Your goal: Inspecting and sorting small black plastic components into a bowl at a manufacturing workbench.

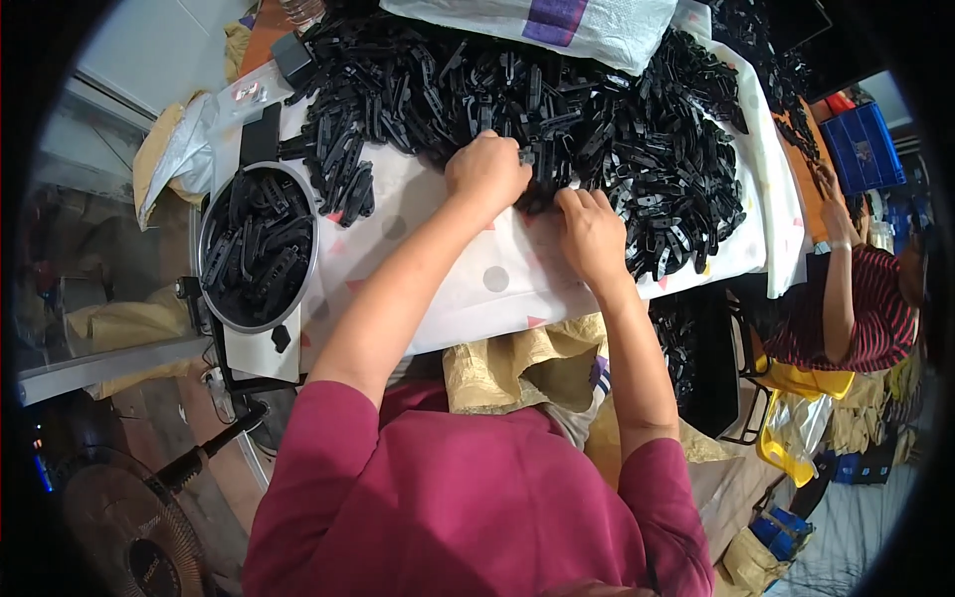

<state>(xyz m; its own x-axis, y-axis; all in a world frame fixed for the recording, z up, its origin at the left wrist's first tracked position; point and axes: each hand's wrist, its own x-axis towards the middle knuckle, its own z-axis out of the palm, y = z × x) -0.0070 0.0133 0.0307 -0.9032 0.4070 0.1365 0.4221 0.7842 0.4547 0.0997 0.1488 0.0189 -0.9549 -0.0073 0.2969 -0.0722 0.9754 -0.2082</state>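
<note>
A wide heap of slim black plastic parts (418,95) spreads over a white patterned cloth (438,289). At the heap's near edge my left hand (489,171) is closed, its fingertips among the parts; the end of one dark piece (527,156) shows beside its thumb side. Just to the right, and a little nearer to me, my right hand (595,234) is closed too, with its fingers curled down at the front of the heap. What its fingertips pinch is hidden behind the hand.
A round metal bowl (207,269) filled with similar black parts stands at the left table edge. White sacking (617,30) lies over the back of the heap. An open brown sack (487,373) hangs before my lap. A fan (139,527) stands lower left; another person (846,308) works at right.
</note>
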